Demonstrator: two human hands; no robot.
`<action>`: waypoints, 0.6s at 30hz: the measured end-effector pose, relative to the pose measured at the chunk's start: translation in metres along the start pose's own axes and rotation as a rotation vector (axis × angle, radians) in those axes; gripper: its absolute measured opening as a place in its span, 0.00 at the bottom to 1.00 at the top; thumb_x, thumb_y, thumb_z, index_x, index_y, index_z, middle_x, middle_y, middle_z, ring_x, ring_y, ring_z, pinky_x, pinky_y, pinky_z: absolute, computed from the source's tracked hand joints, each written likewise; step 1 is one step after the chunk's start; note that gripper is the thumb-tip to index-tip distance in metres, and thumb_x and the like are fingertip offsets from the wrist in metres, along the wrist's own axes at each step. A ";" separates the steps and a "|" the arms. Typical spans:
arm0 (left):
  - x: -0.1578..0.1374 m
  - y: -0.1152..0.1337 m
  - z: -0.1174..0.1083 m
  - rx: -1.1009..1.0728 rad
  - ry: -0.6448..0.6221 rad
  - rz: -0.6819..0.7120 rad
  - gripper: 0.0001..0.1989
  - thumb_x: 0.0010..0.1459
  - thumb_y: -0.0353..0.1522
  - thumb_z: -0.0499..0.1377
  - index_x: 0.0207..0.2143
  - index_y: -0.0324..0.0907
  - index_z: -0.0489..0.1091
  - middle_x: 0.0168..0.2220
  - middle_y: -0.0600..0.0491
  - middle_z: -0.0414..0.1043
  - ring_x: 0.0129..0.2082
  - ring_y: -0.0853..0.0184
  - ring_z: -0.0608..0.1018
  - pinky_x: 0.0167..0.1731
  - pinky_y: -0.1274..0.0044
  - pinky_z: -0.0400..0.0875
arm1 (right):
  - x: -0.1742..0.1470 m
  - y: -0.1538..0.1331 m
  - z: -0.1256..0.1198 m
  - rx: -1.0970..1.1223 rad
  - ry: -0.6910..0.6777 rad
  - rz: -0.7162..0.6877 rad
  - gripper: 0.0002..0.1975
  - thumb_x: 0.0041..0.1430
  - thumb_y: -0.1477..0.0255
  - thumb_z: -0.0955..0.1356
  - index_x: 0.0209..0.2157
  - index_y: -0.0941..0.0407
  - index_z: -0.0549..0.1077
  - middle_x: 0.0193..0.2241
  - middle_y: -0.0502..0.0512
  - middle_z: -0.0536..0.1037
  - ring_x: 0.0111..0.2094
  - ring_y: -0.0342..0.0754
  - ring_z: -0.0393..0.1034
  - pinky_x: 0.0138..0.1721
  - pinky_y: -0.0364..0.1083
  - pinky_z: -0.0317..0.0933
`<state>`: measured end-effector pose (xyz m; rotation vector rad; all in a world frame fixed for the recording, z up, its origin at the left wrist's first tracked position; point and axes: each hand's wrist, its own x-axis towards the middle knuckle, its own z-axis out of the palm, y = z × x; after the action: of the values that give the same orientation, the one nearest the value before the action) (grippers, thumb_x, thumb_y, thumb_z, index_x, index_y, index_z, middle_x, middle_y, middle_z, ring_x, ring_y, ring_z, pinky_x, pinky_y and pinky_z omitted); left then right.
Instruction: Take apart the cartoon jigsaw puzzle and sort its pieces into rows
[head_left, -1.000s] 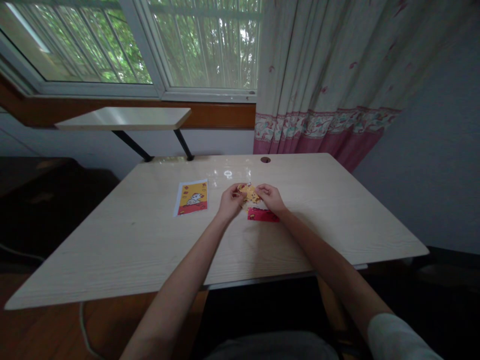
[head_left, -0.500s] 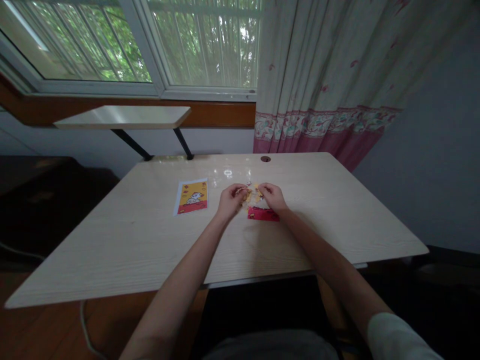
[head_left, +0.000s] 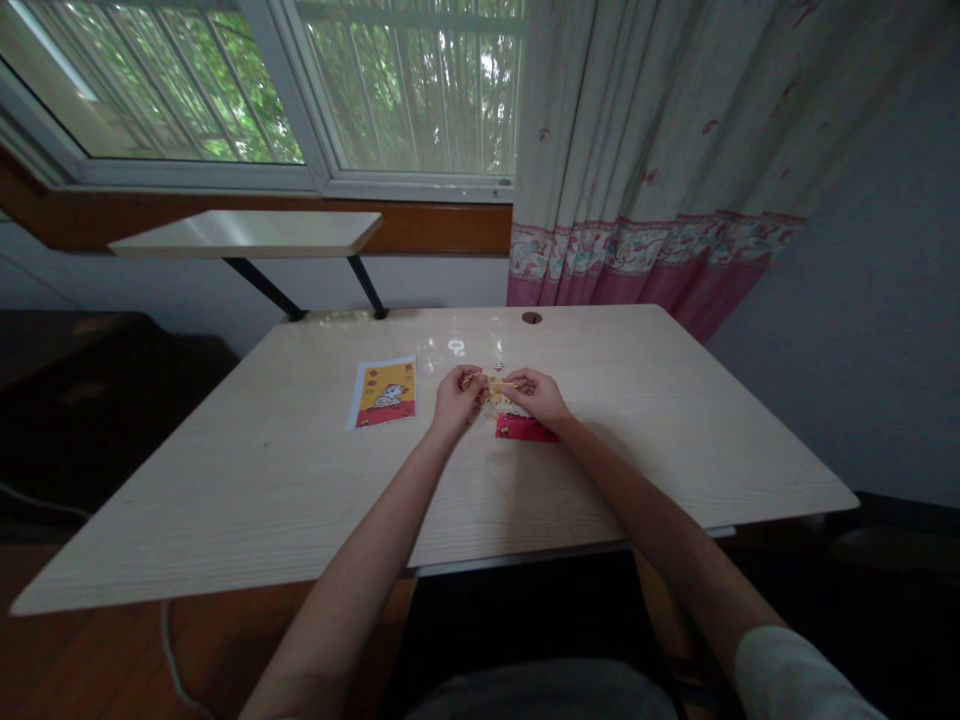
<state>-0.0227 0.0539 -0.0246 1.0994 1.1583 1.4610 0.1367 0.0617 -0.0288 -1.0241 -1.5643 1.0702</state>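
Note:
My left hand (head_left: 457,398) is closed, its fingers bent round puzzle pieces at the middle of the table. Facing it, my right hand (head_left: 538,395) pinches a small yellow puzzle piece (head_left: 504,385). The two sets of fingertips are close together. Below them lie several loose yellow and pale pieces (head_left: 491,408), partly covered by the hands. A red joined strip of puzzle (head_left: 525,428) lies flat under my right hand, its upper edge partly hidden. To the left, a picture sheet (head_left: 386,393) shows a white animal on yellow and red.
The pale wooden table (head_left: 300,480) stretches out on both sides. One small piece (head_left: 499,366) lies behind the hands. A raised shelf (head_left: 255,232) on black legs stands at the back left, and a curtain (head_left: 645,220) hangs behind. A round cable hole (head_left: 531,318) is near the back edge.
My right hand has moved slightly left and its fingers now point towards my left hand, with the yellow piece between them. My left hand has shifted only a little. The red strip and picture sheet stay put.

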 end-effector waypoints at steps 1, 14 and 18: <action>-0.001 0.000 0.001 -0.009 -0.043 -0.003 0.17 0.39 0.39 0.66 0.30 0.39 0.68 0.23 0.56 0.70 0.19 0.72 0.72 0.20 0.80 0.66 | 0.000 0.000 0.000 0.000 0.003 0.010 0.18 0.40 0.59 0.71 0.30 0.58 0.72 0.23 0.51 0.75 0.23 0.42 0.67 0.27 0.41 0.62; -0.010 0.007 0.005 -0.078 -0.199 0.018 0.17 0.39 0.39 0.67 0.30 0.37 0.71 0.22 0.55 0.70 0.19 0.74 0.70 0.24 0.79 0.66 | 0.003 -0.005 -0.001 0.179 0.044 0.137 0.21 0.35 0.55 0.72 0.26 0.58 0.71 0.19 0.48 0.71 0.20 0.38 0.62 0.23 0.40 0.59; -0.012 0.010 0.006 0.026 -0.133 0.109 0.12 0.40 0.35 0.66 0.28 0.38 0.71 0.23 0.55 0.71 0.22 0.72 0.71 0.25 0.79 0.66 | 0.003 -0.006 -0.002 0.203 0.047 0.182 0.22 0.35 0.55 0.73 0.26 0.59 0.72 0.17 0.47 0.69 0.18 0.37 0.59 0.21 0.39 0.55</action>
<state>-0.0159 0.0417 -0.0151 1.2749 1.0405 1.4355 0.1373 0.0630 -0.0225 -1.0576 -1.3133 1.2922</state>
